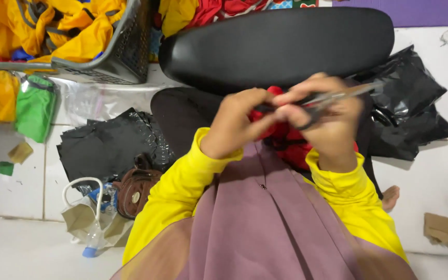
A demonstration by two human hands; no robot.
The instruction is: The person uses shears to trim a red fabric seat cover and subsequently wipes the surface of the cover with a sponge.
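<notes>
My right hand [330, 119] grips a pair of scissors [333, 98] with dark handles, the metal blades pointing right. My left hand [234, 124] pinches a red piece of fabric [286, 140] with black trim, held between both hands over my lap. Both hands are blurred by motion. Yellow sleeves [177, 192] cover my arms, and a mauve cloth [255, 223] hangs down over my front.
A black padded seat [281, 44] lies ahead. Black plastic bags [410, 109] sit right, another [105, 145] left. A grey basket [115, 57] holds yellow garments. A brown bag [136, 189], a paper bag [86, 220], green pouch [35, 106] and cardboard [447, 228] rest on the white tiled floor.
</notes>
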